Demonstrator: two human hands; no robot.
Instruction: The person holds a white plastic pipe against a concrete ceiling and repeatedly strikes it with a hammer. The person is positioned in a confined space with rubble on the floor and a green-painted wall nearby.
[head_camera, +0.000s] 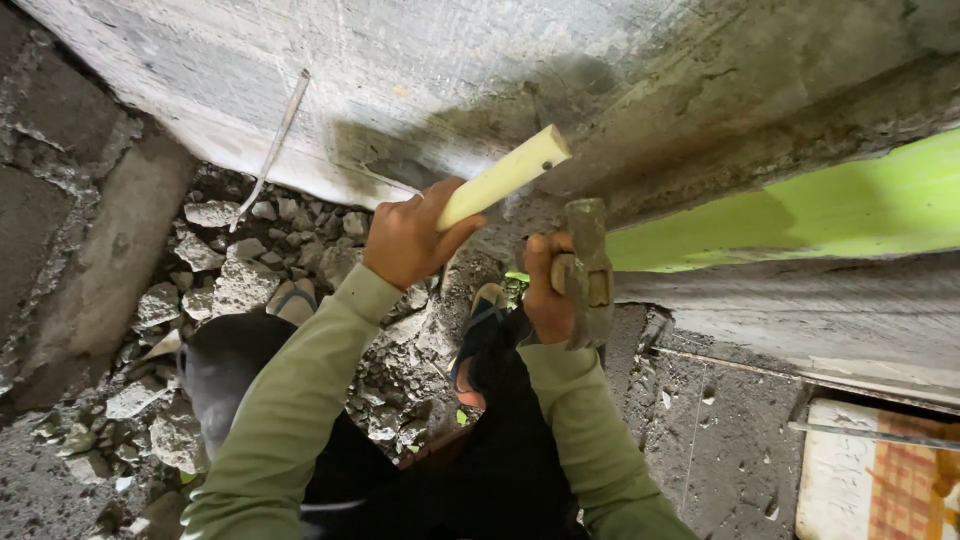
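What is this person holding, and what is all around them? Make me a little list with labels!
Left hand: wrapped around a pale wooden handle
Right hand: gripping a rusty metal hammer head
Wall: rough grey concrete, right in front of both hands
Green strip: bright, on the wall to the right
Rubble: broken grey chunks on the ground below
Sandal: on one foot among the rubble
Sleeves: olive green
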